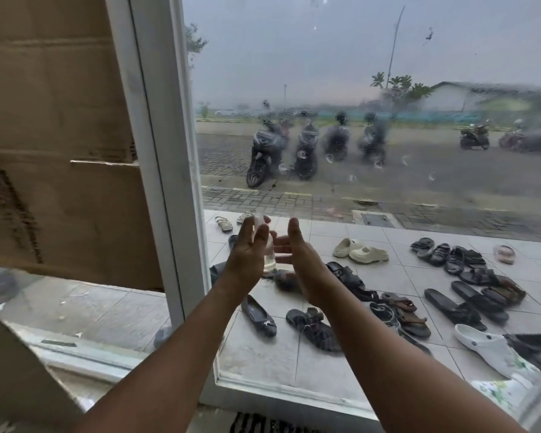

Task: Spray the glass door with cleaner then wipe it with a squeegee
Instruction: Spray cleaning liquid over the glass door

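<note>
Head view, clear bottle (269, 257), wet glass door (388, 57)

The door frame (156, 151) is white, the cardboard (50, 120) brown, the clogs (361, 250) cream

Left arm (181, 348) bare; right arm (388, 351) bare; fingers (294, 229) bare too.

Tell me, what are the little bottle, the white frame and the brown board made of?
Bottle: likely clear plastic; it is see-through and pale liquid shows inside. Frame: smooth, white, slightly shiny; painted metal or plastic, can't tell which. Board: matte brown cardboard, going by its ragged torn edge.
</note>
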